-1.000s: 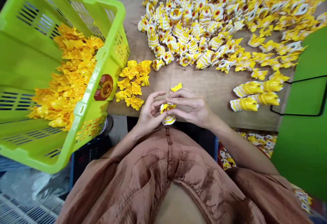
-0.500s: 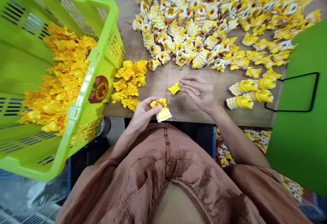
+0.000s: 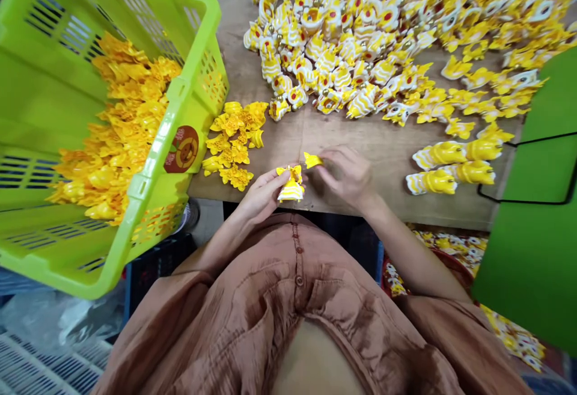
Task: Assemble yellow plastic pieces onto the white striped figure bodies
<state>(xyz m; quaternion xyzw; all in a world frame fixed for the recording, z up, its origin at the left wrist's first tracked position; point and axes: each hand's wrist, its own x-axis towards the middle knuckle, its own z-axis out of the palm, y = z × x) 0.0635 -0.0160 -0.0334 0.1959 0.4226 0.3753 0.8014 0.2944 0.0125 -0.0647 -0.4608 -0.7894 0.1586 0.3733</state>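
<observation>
Between the fingers of my left hand [image 3: 262, 195] is a yellow-and-white striped plastic piece [image 3: 291, 189], its striped end pointing toward me. My right hand [image 3: 346, 174] pinches a small yellow plastic piece [image 3: 312, 160] with pointed tips. The two pieces are close together but apart, just above the table's front edge. Left of my hands lies a loose group of yellow pieces [image 3: 237, 136]. To the right, several joined yellow-and-white pieces [image 3: 455, 163] lie side by side in short rows.
A lime-green crate [image 3: 148, 186] holding many yellow pieces [image 3: 130, 124] stands at the left. A large heap of yellow-and-white figures [image 3: 342, 46] covers the back of the wooden table [image 3: 383, 202]. At the right is a green panel [image 3: 532, 232] with a black wire loop [image 3: 532, 202].
My right hand has turned the small yellow piece so its tips point left, bringing it nearer the striped piece. My left hand has tilted the striped piece and shifted slightly. The whole view has shifted a little.
</observation>
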